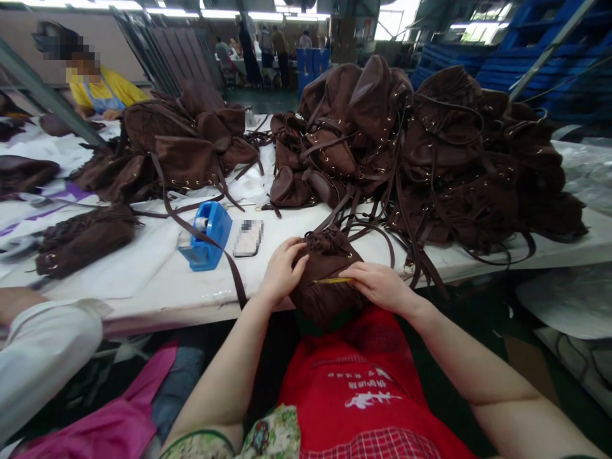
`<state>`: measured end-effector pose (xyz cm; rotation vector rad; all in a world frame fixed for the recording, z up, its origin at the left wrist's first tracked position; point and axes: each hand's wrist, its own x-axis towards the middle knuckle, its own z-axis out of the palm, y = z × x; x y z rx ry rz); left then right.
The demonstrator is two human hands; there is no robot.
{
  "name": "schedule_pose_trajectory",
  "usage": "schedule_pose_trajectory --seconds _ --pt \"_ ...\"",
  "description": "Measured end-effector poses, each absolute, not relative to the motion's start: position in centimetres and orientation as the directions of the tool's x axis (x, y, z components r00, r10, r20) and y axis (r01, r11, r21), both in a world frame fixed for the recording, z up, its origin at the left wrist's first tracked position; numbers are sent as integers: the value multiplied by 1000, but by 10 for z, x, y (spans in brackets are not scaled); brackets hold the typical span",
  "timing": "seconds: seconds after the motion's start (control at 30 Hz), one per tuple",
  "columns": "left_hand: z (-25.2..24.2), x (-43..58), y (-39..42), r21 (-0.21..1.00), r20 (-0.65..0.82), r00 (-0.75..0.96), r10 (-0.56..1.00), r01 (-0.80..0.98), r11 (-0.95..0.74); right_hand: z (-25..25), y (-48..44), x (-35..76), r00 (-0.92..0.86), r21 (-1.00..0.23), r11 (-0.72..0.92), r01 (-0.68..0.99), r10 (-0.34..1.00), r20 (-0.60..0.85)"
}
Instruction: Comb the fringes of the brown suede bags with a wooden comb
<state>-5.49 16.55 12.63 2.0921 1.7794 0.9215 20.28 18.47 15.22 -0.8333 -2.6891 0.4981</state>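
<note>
A small dark brown fringed bag (321, 305) with gold eyelets lies at the table's front edge, partly over my lap. My left hand (283, 271) grips its left side, thumb on top and fingertips by the fringe. Closed on a thin yellow pencil-like stick (331, 280), my right hand (380, 285) rests against the bag's right side. The stick points left across the bag's face; its exact kind is unclear. Brown straps trail from behind the bag over the table.
Piles of brown bags (363, 121) stand behind and to the right. Left of my hands are a blue tape dispenser (210, 233) and a phone (248, 238). A neighbour's white sleeve (48, 357) is at far left; a person in yellow (119, 92) sits across the table (191, 290).
</note>
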Motion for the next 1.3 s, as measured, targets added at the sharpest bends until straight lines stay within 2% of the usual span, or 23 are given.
schedule_pose_trajectory --seconds 0.07,0.13,0.23,0.33,0.5,0.6,0.8,0.87,0.93,1.03,1.1,1.17,1.23,1.3 --pt "111 -65 191 486 194 164 967 841 -240 154 191 184 -867 -246 861 446 484 120" --pt "99 -67 206 427 95 228 969 870 -247 149 197 166 -893 -117 894 433 443 80" --pt "89 -64 210 378 78 226 971 895 -238 136 204 148 -899 -10 899 438 438 16" --pt "83 -60 204 370 120 212 970 897 -241 121 205 146 -904 2 905 425 425 -51" --pt "72 -61 201 349 170 202 964 903 -251 98 178 167 -919 12 943 332 326 -223" --pt "69 -61 203 339 172 202 964 907 -251 91 153 184 -888 -32 934 355 327 -323" --pt "68 -57 204 332 182 212 960 906 -263 98 140 204 -862 -78 905 418 368 -349" --pt "68 -56 205 329 178 215 960 906 -264 99 142 206 -859 -120 895 430 364 -361" --pt "67 -56 206 325 172 218 961 908 -264 99 144 208 -859 -230 858 460 364 -361" --pt "66 -56 208 318 174 226 958 908 -272 99 149 215 -872 -542 685 487 342 -351" --pt "64 -56 208 318 173 230 958 907 -276 101 152 221 -886 -762 463 453 325 -330" --pt "62 -56 209 322 167 228 959 907 -271 102 152 225 -891 -903 193 384 333 -307" --pt "60 -57 210 327 167 223 960 906 -268 101 147 224 -880 -953 -82 292 367 -301" --pt "61 -57 212 328 168 219 961 907 -264 98 138 217 -855 -936 -310 168 426 -295"
